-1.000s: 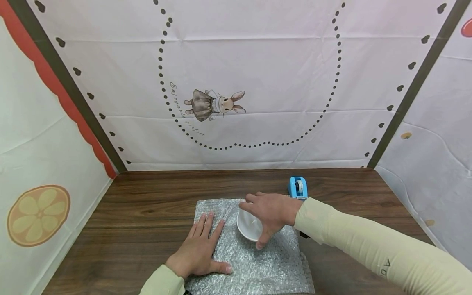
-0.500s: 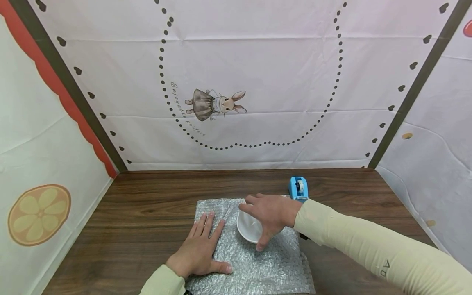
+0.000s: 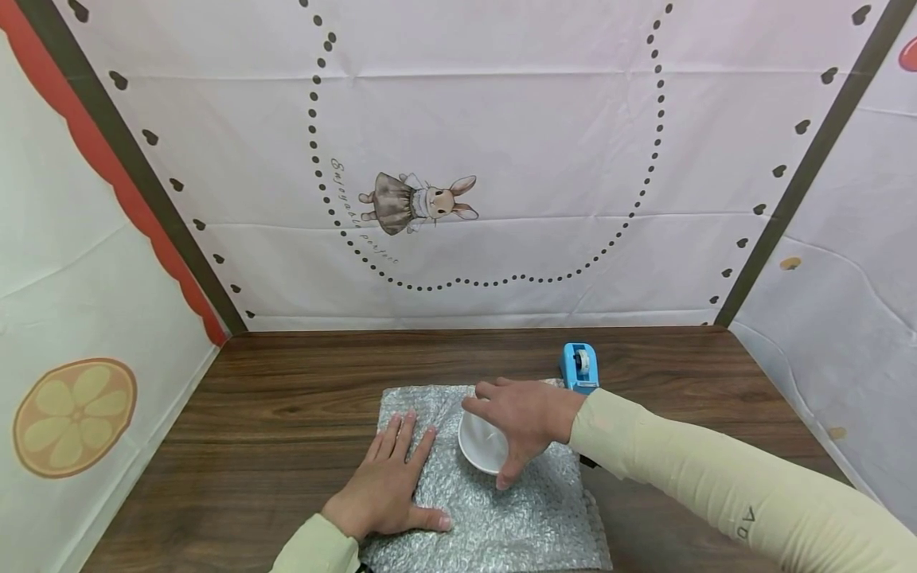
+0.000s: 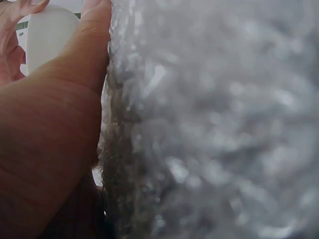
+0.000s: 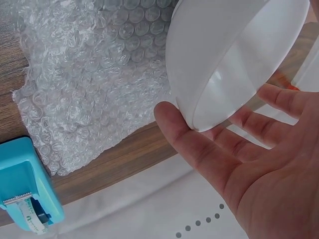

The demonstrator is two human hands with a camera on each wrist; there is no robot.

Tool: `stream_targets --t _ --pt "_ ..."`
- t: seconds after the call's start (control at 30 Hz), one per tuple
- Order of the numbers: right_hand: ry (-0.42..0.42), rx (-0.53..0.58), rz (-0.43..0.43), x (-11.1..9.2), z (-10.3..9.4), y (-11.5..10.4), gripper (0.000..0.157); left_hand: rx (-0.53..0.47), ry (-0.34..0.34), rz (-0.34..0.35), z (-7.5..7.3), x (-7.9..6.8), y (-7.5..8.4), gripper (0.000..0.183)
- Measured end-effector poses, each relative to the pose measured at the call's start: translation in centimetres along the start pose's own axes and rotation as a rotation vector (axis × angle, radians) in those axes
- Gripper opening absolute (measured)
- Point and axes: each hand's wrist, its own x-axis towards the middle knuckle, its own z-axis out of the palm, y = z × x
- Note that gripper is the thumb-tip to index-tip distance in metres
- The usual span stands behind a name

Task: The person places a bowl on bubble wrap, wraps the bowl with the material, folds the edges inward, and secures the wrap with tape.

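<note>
White and round, with no long axis, the bowl looks to rest on bubble wrap, the right hand gripping its rim between thumb and fingers. Left of the bowl, the left hand presses flat on the bubble wrap, fingers spread. Beyond the bowl, the wood-grain bench carries a blue tape dispenser before a printed cloth.

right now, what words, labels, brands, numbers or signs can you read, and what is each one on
"Enjoyable perfect", on the backdrop cloth beside the rabbit print.
"A", on the right sleeve; the letter after it is unclear.
Green print on the tape in the blue dispenser: too small and blurred to read.
</note>
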Motion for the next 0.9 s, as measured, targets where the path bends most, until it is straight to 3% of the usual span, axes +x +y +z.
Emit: stream_targets --t 0.9 --pt "-0.009 0.028 0.007 0.04 0.49 -0.21 0.118 0.004 -0.014 -0.01 -0.1 0.01 0.11 0.129"
